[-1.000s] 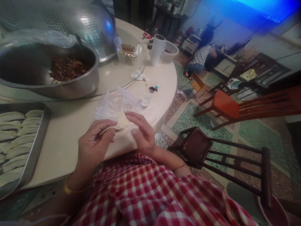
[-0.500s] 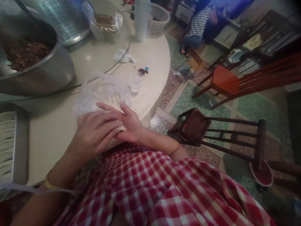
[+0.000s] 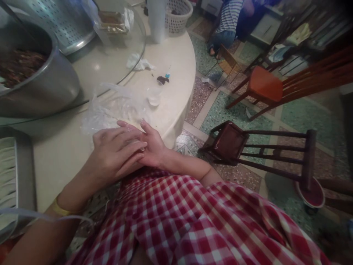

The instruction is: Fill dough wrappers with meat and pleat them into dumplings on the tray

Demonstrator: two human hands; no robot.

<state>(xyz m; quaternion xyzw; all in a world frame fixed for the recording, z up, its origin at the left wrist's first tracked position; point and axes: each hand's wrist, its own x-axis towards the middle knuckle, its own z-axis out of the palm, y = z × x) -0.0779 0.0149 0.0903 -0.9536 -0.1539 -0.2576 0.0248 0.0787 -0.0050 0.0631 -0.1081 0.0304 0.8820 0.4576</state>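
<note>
My left hand (image 3: 114, 154) lies flat, palm down, across my right hand (image 3: 151, 145), which is turned palm up at the table's near edge. A pale dough wrapper (image 3: 138, 141) is pressed between the two palms; only a sliver of it shows. Just beyond my fingertips a crumpled clear plastic bag (image 3: 110, 108) holds more pale wrappers. A big steel bowl (image 3: 52, 88) of dark minced filling (image 3: 19, 66) stands at the far left. At the left edge a metal tray (image 3: 26, 173) carries rows of folded dumplings (image 3: 7, 165).
A perforated steel colander (image 3: 66, 25), a white cup (image 3: 156, 20), a white basket (image 3: 179, 14), a crumpled tissue (image 3: 139, 64) and a packet (image 3: 111, 20) lie farther back. Wooden chairs (image 3: 248, 147) (image 3: 264, 86) stand on the tiled floor to the right. A person in stripes (image 3: 228, 22) sits on the floor.
My left hand went from pinching a wrapper's edge to lying flat over my upturned right palm. The view swung down and to the right.
</note>
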